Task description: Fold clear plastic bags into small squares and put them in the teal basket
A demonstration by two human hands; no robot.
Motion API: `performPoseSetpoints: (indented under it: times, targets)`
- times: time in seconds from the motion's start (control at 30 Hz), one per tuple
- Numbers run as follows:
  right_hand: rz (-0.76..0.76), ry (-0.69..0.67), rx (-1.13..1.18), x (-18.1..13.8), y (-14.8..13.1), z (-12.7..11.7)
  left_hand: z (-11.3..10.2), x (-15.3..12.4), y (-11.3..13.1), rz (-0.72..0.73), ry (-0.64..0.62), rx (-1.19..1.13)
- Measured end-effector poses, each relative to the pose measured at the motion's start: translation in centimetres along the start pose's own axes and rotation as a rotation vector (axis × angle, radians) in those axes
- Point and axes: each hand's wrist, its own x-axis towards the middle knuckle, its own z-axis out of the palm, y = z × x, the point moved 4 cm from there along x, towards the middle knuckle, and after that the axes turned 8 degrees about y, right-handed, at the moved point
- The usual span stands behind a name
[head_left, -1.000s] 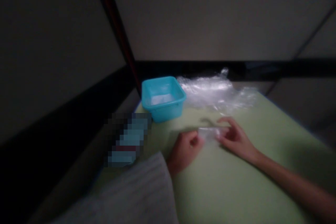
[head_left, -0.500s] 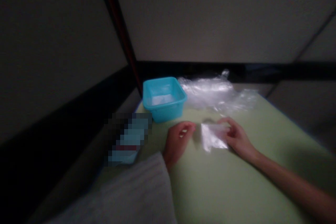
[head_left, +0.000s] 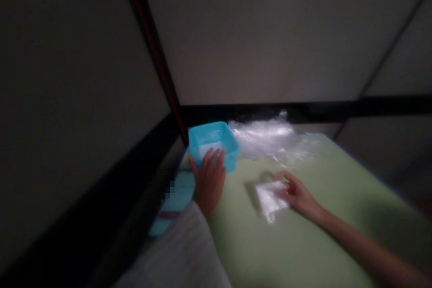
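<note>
My left hand (head_left: 209,184) is stretched over the near side of a turquoise plastic basin (head_left: 232,162), its fingers apart. The fingertips overlap the rim; whether they touch it I cannot tell. Something flat and white (head_left: 204,148) lies inside the basin, partly hidden behind the fingers. In my right hand (head_left: 297,195) a small clear plastic bag (head_left: 268,200) is pinched between thumb and fingers, over the table. Blur hides whether the bag has anything in it.
Crumpled clear plastic (head_left: 266,137) spreads along the back of the pale green table (head_left: 270,256). At the left edge lies a light blue flat object with a dark red band (head_left: 175,202), partly pixelated. Walls (head_left: 270,36) rise behind and at the left.
My left hand has moved from beside the plastic bag up and left to the basin, its fingers opening out. The right hand still holds the bag. The whole view has shifted slightly.
</note>
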Motion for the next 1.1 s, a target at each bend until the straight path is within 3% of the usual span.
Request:
performPoseSetpoints:
  times: [0.33,0.47,0.57,0.73,0.87,0.97,1.1]
  targets:
    - [0.017,-0.053,-0.138,0.2,0.1,-0.8,-0.6,-0.3,-0.5,-0.008,0.106,-0.157]
    - [-0.013,0.026,-0.095,0.9,-0.8,-1.9,-2.0,-0.7,0.5,0.030,0.144,-0.195]
    - [-0.086,0.116,-0.059,1.6,-3.3,-2.3,-3.7,-1.3,1.8,0.149,0.212,-0.263]
    - [-0.285,0.157,-0.025,2.5,-10.5,-1.0,-5.9,-2.5,4.2,0.318,0.276,-0.369]
    - [-0.524,0.177,-0.193,2.8,-15.4,0.7,-6.9,-3.3,5.6,0.390,0.263,-0.452]
    - [-0.647,0.065,-0.498,3.0,-16.7,2.5,-7.2,-3.7,6.0,0.404,0.235,-0.486]
    - [-0.685,-0.094,-0.743,3.6,-15.7,4.1,-7.2,-3.9,6.0,0.421,0.224,-0.482]
